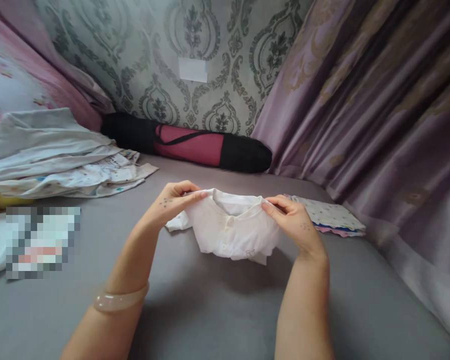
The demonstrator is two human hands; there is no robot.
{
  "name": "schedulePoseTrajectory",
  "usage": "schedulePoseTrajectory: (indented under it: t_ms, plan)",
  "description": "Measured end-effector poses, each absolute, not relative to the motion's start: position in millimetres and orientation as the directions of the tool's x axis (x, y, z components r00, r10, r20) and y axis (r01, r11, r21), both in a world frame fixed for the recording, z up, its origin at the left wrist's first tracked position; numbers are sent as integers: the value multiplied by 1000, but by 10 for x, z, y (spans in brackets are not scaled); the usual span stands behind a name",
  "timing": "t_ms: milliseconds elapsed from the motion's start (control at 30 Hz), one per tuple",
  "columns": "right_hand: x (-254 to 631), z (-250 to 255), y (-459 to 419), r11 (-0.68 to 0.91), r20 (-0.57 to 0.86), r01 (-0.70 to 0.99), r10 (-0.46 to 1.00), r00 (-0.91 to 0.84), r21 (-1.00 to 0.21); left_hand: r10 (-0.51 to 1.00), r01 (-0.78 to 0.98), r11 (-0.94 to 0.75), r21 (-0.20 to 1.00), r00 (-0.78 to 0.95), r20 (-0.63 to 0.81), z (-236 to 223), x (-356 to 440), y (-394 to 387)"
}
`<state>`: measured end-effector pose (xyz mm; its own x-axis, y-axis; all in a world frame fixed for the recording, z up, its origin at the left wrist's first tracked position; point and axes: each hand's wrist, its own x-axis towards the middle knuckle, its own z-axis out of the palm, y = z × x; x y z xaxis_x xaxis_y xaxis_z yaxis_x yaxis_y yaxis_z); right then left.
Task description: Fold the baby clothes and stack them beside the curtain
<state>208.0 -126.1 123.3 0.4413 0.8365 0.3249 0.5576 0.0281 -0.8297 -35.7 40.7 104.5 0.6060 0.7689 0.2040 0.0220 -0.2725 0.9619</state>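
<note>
A small white buttoned shirt (pixel 228 230) hangs between my two hands, its round neckline facing up and its buttons toward me. My left hand (pixel 178 200) pinches the shirt at the left shoulder, thumb on top. At the opposite shoulder my right hand (pixel 290 217) pinches the cloth between thumb and fingers. The lower part of the shirt drops away below the chest and is mostly hidden. One white sleeve shows under my left hand. A pale bangle (pixel 120 301) circles my left forearm.
Folded patterned cloths (pixel 337 217) lie stacked at right by the purple curtain (pixel 345 100). Loose light clothes (pixel 71 160) are heaped at left, above a blurred-out item (pixel 43 245). A black and red long bag (pixel 187 145) lies along the wall on the grey sheet (pixel 210 320).
</note>
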Motion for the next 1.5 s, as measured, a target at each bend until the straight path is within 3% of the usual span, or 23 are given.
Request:
schedulePoseTrajectory:
  t_ms: [233,467,667,867,933,1033,1133,1200,1300,1400,1500]
  plan:
    - [2100,1243,-1260,21,296,549,858,419,-836,777,57,-239,969,610,156,1047,-329,398]
    - [2140,1175,-1228,30,303,535,851,430,-844,684,48,-342,939,698,213,1091,-400,404]
    - [2133,1250,-1095,9,449,722,788,420,-692,697,256,-654,712,569,436,1217,-363,528]
    - [1986,1706,-1132,-40,621,873,687,376,-485,630,373,-776,508,442,638,1706,-507,465]
    - [1929,1871,-1222,48,621,849,703,346,-527,613,295,-789,538,433,661,1909,-612,361]
    - [1899,2086,-1334,217,527,700,809,261,-680,631,108,-735,670,471,616,2154,-753,265]
    - [1949,2235,-1312,247,448,613,872,196,-750,623,47,-657,752,596,507,2265,-770,334]
    - [1985,2287,-1238,221,453,664,869,197,-714,599,107,-686,720,644,476,2268,-691,432]
    - [2008,2304,-1147,200,472,704,856,213,-682,596,149,-754,639,565,571,2228,-539,538]
    - [2030,2274,-1135,241,447,602,868,217,-761,612,63,-725,686,515,600,2193,-474,573]
    - [2063,2235,-1152,220,419,586,879,227,-780,604,88,-700,709,603,521,2170,-476,583]
